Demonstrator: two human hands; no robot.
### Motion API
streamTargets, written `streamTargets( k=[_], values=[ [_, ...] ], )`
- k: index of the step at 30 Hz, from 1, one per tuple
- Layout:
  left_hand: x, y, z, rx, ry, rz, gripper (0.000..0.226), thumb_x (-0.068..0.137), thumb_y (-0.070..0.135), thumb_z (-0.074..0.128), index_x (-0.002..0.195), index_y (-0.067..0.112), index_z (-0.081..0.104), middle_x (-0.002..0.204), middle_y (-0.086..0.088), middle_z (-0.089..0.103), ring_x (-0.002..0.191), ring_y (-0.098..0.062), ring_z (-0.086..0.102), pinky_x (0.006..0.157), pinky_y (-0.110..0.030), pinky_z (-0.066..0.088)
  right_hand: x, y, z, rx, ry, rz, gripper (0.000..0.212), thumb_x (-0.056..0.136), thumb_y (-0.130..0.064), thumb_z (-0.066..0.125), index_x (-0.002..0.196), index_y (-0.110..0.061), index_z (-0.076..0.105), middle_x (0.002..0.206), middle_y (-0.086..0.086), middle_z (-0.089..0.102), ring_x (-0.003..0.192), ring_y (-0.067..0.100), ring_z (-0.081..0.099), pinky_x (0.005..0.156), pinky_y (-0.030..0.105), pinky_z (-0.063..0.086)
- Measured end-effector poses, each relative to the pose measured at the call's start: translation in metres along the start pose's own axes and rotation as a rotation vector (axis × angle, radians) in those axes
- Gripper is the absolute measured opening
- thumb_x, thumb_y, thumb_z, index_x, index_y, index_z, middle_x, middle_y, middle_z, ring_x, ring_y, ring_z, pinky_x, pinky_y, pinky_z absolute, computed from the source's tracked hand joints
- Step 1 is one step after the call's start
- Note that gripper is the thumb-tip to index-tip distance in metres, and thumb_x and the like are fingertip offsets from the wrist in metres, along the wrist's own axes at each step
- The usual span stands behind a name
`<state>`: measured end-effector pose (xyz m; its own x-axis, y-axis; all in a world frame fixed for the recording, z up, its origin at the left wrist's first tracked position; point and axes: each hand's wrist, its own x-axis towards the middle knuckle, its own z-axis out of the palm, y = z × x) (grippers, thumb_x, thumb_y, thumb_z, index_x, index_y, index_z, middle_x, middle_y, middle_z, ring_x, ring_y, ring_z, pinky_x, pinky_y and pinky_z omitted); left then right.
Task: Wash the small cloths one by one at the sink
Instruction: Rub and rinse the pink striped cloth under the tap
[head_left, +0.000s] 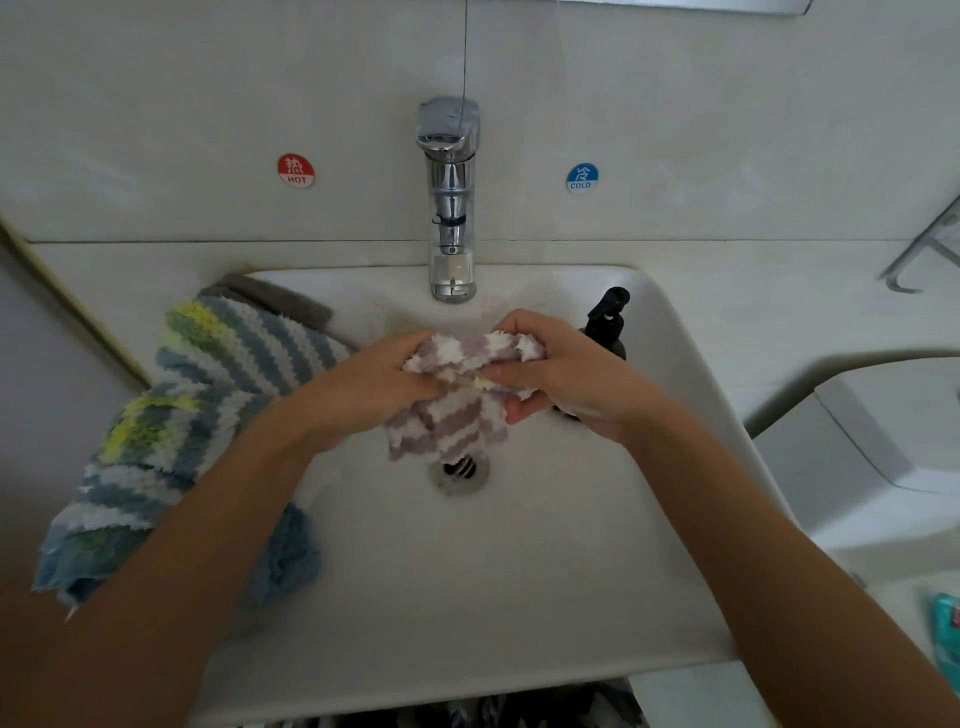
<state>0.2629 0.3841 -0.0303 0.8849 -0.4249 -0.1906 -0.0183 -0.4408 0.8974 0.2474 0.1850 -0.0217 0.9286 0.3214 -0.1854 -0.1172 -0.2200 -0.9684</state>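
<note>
The step in hand looks like the rubbing of one cloth: the left hand (382, 384) and the right hand (558, 371) both grip the purple-and-white striped cloth (457, 410), bunched between curled fingers, above the drain (460, 470) of the sink (519, 571), just near of the faucet (451, 208). I cannot see water running. More striped cloths (182, 415) lie over the left rim. Next, I think, this cloth needs rinsing or wringing, then placing apart from the unwashed ones.
</note>
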Motion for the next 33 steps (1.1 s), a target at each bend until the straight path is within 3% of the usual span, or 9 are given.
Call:
streamTargets(
  k=[8,11,13,15,17,20,23,29,33],
  values=[
    [-0.003,0.003,-0.008,0.146,-0.05,-0.038,0.024,0.09,0.015,0.062,0.1,0.034,0.053,0.098,0.006,0.063,0.086,-0.008,0.062,0.074,-0.024,0.051,0.0,0.0,-0.004,0.04,0.12,-0.03,0.023,0.087,-0.007,0.071,0.102,-0.018,0.056,0.08,0.003,0.061,0.056,0.012,0.058,0.058,0.026,0.057],
    [-0.008,0.007,-0.011,0.103,-0.082,-0.056,0.036,0.084,0.045,0.064,0.116,0.036,0.052,0.109,0.013,0.062,0.092,0.0,0.063,0.077,-0.018,0.051,-0.001,0.0,0.0,0.036,0.113,0.033,0.024,0.086,-0.027,0.073,0.1,-0.018,0.057,0.089,0.003,0.062,0.068,0.014,0.058,0.061,0.027,0.057],
    [-0.007,0.009,-0.008,0.034,-0.048,-0.105,0.063,0.074,0.069,0.047,0.126,0.033,0.053,0.12,0.011,0.061,0.108,-0.009,0.059,0.095,-0.031,0.048,0.003,0.001,0.01,0.031,0.186,0.047,0.025,0.089,-0.041,0.066,0.09,-0.018,0.056,0.084,-0.002,0.059,0.069,0.015,0.054,0.058,0.025,0.054],
    [0.001,0.008,0.001,-0.017,0.056,-0.192,0.073,0.079,0.076,0.034,0.125,0.025,0.059,0.121,0.004,0.062,0.111,-0.017,0.058,0.102,-0.039,0.043,0.009,0.005,0.021,0.068,0.319,0.005,0.034,0.091,-0.046,0.064,0.075,-0.019,0.05,0.067,-0.005,0.051,0.059,0.012,0.047,0.05,0.023,0.045],
    [0.008,0.007,0.015,0.052,0.21,-0.219,0.059,0.093,0.063,0.036,0.108,0.015,0.065,0.103,-0.006,0.066,0.091,-0.019,0.061,0.086,-0.034,0.048,0.013,0.01,0.032,0.106,0.446,-0.038,0.038,0.09,-0.041,0.067,0.067,-0.019,0.046,0.061,-0.003,0.048,0.051,0.01,0.045,0.048,0.022,0.039],
    [0.009,0.004,0.04,-0.012,0.471,-0.063,0.054,0.096,0.047,0.047,0.085,-0.003,0.063,0.079,-0.024,0.064,0.067,-0.029,0.062,0.07,-0.04,0.053,0.019,0.015,0.047,0.142,0.578,-0.079,0.038,0.09,-0.036,0.068,0.064,-0.018,0.047,0.054,-0.007,0.047,0.052,0.011,0.046,0.054,0.026,0.04],
    [0.007,0.008,0.056,-0.165,0.668,0.066,0.042,0.097,0.031,0.051,0.061,0.011,0.049,0.051,-0.004,0.048,0.043,-0.011,0.046,0.047,-0.026,0.042,0.02,0.014,0.062,0.145,0.663,-0.141,0.04,0.096,-0.026,0.06,0.061,-0.018,0.041,0.048,-0.009,0.038,0.051,0.01,0.037,0.053,0.026,0.034],
    [0.008,0.01,0.07,-0.285,0.793,0.144,0.043,0.099,0.018,0.048,0.056,0.013,0.047,0.049,0.002,0.045,0.044,-0.004,0.041,0.046,-0.019,0.036,0.017,0.014,0.075,0.159,0.644,-0.221,0.043,0.099,-0.013,0.051,0.057,-0.016,0.041,0.047,-0.011,0.035,0.047,0.006,0.033,0.049,0.024,0.03],
    [0.002,0.009,0.084,-0.227,0.742,0.199,0.04,0.097,0.017,0.049,0.057,0.013,0.046,0.05,0.003,0.042,0.046,-0.006,0.038,0.047,-0.021,0.034,0.025,0.018,0.066,0.272,0.672,-0.138,0.039,0.1,-0.017,0.05,0.062,-0.009,0.043,0.055,0.008,0.039,0.056,0.018,0.038,0.054,0.032,0.031]
  ],
)
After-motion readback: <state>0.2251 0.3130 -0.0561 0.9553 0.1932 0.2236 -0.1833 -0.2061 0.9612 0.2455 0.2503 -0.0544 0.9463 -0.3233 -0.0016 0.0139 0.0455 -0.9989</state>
